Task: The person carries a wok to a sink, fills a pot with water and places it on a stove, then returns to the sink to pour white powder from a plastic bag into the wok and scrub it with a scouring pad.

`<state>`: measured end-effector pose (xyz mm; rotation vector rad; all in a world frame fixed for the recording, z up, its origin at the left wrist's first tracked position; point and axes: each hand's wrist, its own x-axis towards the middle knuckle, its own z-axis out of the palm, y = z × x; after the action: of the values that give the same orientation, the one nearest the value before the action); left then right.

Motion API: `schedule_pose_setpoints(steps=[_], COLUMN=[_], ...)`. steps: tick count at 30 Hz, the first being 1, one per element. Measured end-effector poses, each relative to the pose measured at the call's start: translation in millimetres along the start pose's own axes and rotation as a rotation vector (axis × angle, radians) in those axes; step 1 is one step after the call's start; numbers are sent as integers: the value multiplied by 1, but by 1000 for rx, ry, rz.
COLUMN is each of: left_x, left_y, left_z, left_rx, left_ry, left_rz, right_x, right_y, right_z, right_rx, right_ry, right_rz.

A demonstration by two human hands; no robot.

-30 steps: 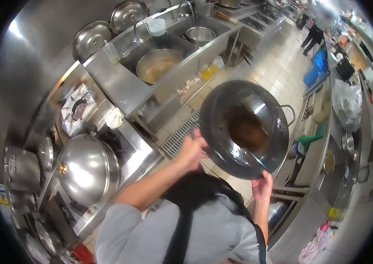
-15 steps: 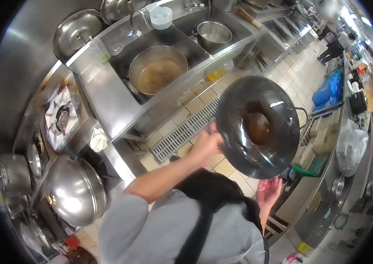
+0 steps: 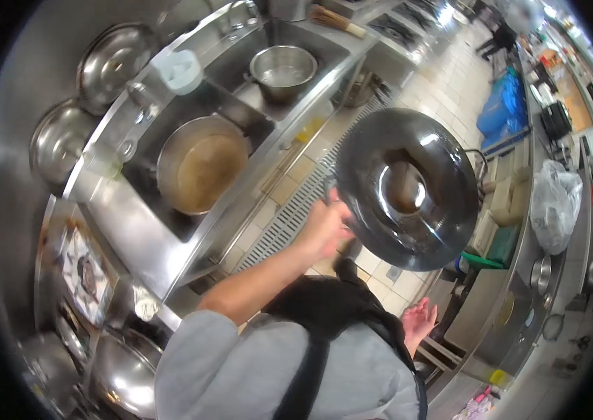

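Note:
A dark wok [image 3: 408, 189] with a little brownish liquid at its centre is held out before my body. My left hand [image 3: 326, 225] is closed round the handle at its left side. The loop handle on the wok's right side is free. Below the wok, near my waist, my right hand [image 3: 419, 320] is held apart from it, fingers spread and holding nothing. To the left, a large pot [image 3: 169, 168] of brown liquid stands in a sink, and a smaller metal pot [image 3: 284, 66] is in the sink beyond.
A stove burner [image 3: 88, 274] and a big metal bowl [image 3: 125, 371] are at lower left. A floor grate [image 3: 282, 222] runs beside the sinks. Shelves and a plastic bag [image 3: 555, 203] line the right. A person [image 3: 499, 36] stands far off.
My right hand has come away from the wok's lower rim and lowered. The view has turned, and the sinks appear further left. My left hand still holds the wok.

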<state>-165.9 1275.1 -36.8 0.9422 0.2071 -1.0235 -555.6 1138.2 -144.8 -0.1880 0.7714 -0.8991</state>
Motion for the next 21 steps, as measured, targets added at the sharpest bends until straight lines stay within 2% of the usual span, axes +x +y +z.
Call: schedule_pose_setpoints(steps=[4, 9, 13, 15, 21], left_x=[30, 85, 127, 151, 237], left_y=[17, 28, 37, 49, 64], left_z=[37, 76, 118, 141, 166], left_rx=[-3, -7, -76, -79, -88], left_ry=[-43, -107, -4, -19, 70], left_rz=[7, 39, 118, 152, 220], right_x=[33, 127, 223, 272, 356], right_y=[-2, -16, -49, -73, -115], right_z=[21, 31, 70, 102, 176], right_rx=[90, 126, 118, 103, 48], right_ry=[103, 184, 80, 4, -95], right_rz=[-62, -25, 49, 27, -1])
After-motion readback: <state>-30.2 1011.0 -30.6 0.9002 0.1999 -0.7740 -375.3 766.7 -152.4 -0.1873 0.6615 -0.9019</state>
